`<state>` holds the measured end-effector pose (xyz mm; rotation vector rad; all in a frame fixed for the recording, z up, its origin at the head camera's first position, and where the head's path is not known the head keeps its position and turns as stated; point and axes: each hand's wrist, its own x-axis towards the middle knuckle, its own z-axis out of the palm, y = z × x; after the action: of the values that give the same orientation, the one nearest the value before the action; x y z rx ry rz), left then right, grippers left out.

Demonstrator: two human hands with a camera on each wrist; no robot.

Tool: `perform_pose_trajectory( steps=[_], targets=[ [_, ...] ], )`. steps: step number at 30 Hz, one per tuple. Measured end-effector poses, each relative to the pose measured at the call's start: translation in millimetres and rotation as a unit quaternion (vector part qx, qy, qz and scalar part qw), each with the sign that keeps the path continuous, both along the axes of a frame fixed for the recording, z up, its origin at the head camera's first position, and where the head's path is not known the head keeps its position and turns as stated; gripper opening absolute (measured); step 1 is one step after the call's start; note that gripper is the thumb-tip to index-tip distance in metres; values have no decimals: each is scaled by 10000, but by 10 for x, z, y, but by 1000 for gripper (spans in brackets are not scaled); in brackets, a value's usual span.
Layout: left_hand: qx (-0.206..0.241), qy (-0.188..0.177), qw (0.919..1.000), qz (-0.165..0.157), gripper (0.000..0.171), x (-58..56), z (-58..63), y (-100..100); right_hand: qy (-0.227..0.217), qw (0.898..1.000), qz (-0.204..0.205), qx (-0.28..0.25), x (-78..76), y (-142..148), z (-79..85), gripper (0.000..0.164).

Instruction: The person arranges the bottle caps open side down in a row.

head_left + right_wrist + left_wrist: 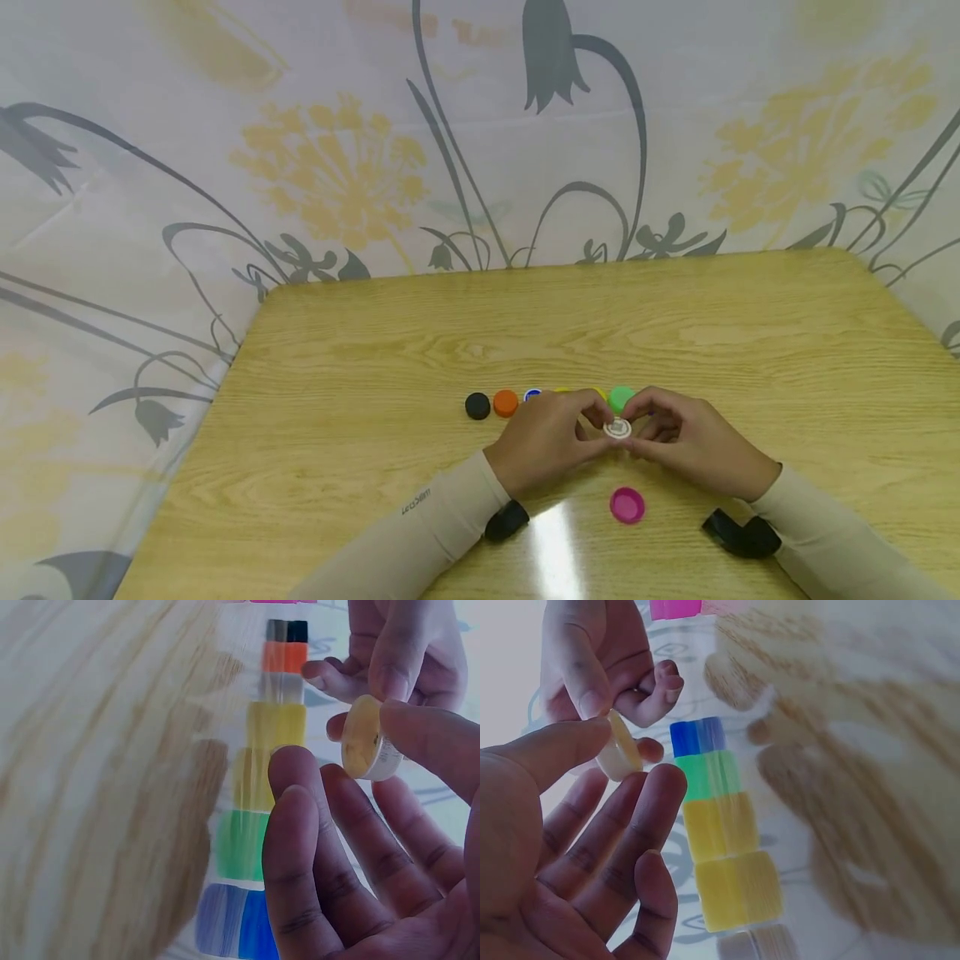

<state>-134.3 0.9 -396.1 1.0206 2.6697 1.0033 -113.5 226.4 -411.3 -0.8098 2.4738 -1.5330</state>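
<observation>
A white bottle cap [617,428] with a printed top is held between both hands above the table. My left hand [547,437] pinches its left edge with thumb and fingertips. On the opposite edge, the thumb and fingers of my right hand [690,442] pinch it too. In the right wrist view the cap [364,739] is tilted on edge, showing its yellowish hollow inside. Just beyond the hands is a row of caps: black [477,406], orange [506,403], blue-and-white [532,394], two yellow, green [621,398] and blue [697,737]. The hands partly cover this row.
A magenta cap [627,505] lies hollow side up on the wooden table [360,358], nearer than the hands. Black wrist devices [742,535] sit by both sleeves. A flower-patterned cloth [480,150] stands along the table's back and sides.
</observation>
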Motion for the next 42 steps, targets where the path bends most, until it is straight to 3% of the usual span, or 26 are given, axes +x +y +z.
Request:
perform_pose_trajectory(
  steps=[17, 25, 29, 36, 42],
  targets=[
    [-56, 110, 9999, 83, 22, -8, 16, 51, 652, 9963, -339, 451, -14, 20, 7, 28],
    [-244, 935, 9947, 338, 22, -80, 48, 243, 1007, 9890, -833, 687, -32, 103, 61, 30],
    [-373, 1081, 9927, 384, 24, -171, 65, 371, 1168, 9830, -1114, 871, -79, 183, 78, 30],
    [-1142, 1291, 9833, 580, 27, -302, 96, 613, 933, 9784, -1416, 1184, -140, 373, 130, 27],
    [-1397, 1107, 9822, 585, 26, -354, 90, 792, 574, 9764, -1406, 1532, -204, 541, 163, 22]
  ],
)
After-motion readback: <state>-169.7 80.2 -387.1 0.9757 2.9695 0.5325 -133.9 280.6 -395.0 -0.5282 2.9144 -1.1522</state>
